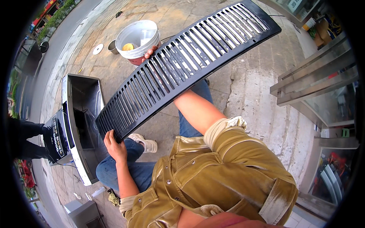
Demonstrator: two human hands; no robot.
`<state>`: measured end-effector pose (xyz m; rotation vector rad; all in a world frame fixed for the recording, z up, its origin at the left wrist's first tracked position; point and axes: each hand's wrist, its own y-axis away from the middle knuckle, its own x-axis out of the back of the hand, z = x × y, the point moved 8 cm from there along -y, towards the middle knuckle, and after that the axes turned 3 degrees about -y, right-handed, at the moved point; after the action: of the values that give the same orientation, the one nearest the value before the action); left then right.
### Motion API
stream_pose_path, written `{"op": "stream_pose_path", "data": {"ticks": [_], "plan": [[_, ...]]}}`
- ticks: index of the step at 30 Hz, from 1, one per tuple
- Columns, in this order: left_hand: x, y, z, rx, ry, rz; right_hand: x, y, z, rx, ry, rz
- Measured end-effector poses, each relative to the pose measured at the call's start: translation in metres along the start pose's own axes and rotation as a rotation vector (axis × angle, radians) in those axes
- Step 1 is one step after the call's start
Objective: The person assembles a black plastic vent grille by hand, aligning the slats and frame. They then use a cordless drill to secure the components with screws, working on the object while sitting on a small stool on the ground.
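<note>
Both my hands hold a long black slotted grille panel, raised at a slant over my knees. Pale patches show along its slots, mostly toward the upper right end. My left hand grips the lower left end, its thumb and fingers closed on the edge. Reaching underneath, my right arm supports the middle; only the fingertips of my right hand show, curled over the far edge, and the palm is hidden. Just beyond those fingers stands a white bucket holding a yellow item and a pale container.
An open metal housing with a dark button panel lies at the left, near a person's dark-clad legs. A metal cup and white disc rest by the bucket. Metal-framed doors stand right; a grey box lower left.
</note>
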<state>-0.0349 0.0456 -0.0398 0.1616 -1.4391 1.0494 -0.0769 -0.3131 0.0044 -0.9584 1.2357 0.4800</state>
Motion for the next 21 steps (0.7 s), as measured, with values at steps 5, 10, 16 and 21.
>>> {"op": "stream_pose_path", "data": {"ticks": [5,10,16,21], "plan": [[-0.007,0.002,-0.002,0.016,-0.014,-0.043,-0.005,0.003,-0.001,0.005,0.068,0.014],[-0.004,0.003,0.007,0.043,-0.012,-0.066,0.021,0.004,0.006,0.011,-0.012,-0.013],[0.031,-0.099,0.141,-0.276,0.32,-0.069,0.136,-0.016,-0.028,0.376,0.216,0.365],[0.007,-0.18,0.163,-0.041,0.646,-0.376,0.067,0.003,0.002,0.471,0.67,0.776]]}}
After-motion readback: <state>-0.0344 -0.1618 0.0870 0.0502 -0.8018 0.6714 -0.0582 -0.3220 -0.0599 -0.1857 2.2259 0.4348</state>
